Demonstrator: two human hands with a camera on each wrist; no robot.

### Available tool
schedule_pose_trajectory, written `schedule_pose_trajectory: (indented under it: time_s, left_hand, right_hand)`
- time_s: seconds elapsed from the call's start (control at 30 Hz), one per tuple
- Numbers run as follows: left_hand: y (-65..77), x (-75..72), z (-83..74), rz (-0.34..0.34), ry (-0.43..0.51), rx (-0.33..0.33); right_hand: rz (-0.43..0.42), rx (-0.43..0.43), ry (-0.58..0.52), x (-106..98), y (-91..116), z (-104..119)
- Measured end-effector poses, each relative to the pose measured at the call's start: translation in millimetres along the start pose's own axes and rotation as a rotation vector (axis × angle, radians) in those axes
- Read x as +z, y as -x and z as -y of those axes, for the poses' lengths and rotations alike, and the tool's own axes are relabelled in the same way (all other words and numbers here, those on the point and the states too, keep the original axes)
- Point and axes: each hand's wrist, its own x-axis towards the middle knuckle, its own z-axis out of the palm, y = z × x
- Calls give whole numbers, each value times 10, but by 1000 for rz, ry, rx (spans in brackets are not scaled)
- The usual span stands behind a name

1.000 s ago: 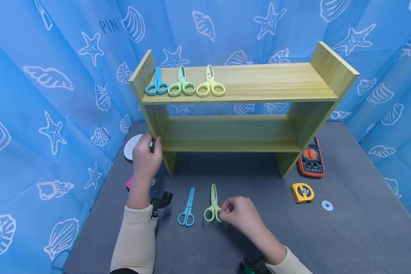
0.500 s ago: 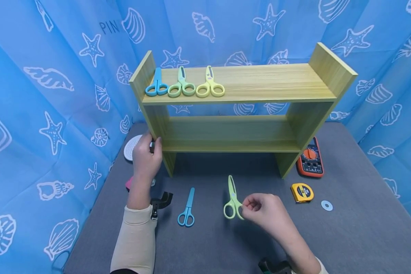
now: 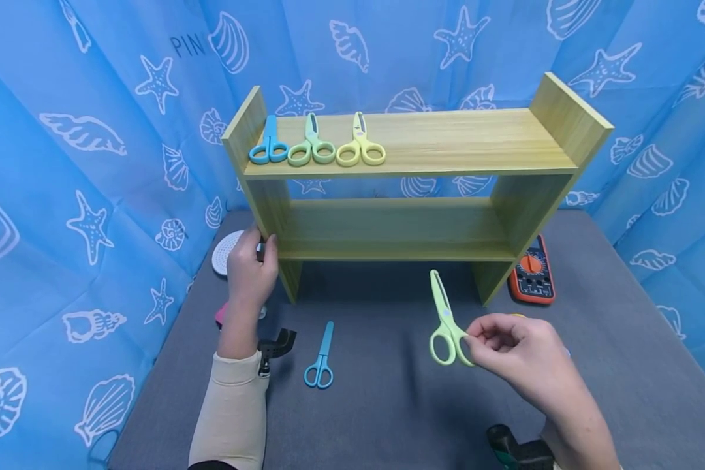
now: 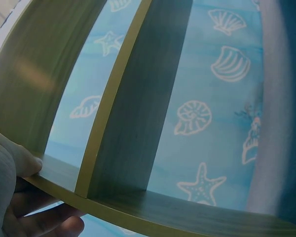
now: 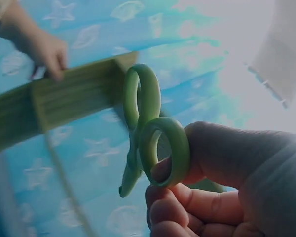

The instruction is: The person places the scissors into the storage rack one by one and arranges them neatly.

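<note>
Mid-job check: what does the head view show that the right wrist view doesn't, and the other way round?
Only the head view: blue scissors lying on the table, three scissors on the shelf unit's top board, and the multimeter beside it.

Only the right wrist view: a fingertip showing through a handle ring of the held green scissors, and a pale surface at upper right.

Both: the right hand pinching those scissors, the left hand gripping the shelf unit, and the patterned curtain.

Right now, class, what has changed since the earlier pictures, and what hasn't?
The right grip has carried the lime scissors rightward and higher above the table, now mostly hiding the tape measure. The left grip stays on the shelf; the table's blue scissors lie unmoved.
</note>
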Motion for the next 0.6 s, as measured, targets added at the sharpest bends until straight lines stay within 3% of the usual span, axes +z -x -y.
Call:
schedule_pose_trajectory:
  time_s: [0.2, 0.37, 0.6]
  left_hand:
    - [-3, -2, 1, 10, 0, -5]
    - [-5, -2, 0, 7, -3, -6]
    - [2, 8, 15, 8, -2, -14]
  right_hand:
    - [-149, -119, -12, -313, 3, 124]
    - [-243, -199, -25, -551, -120, 347]
    - [-345, -174, -28, -795, -436, 792]
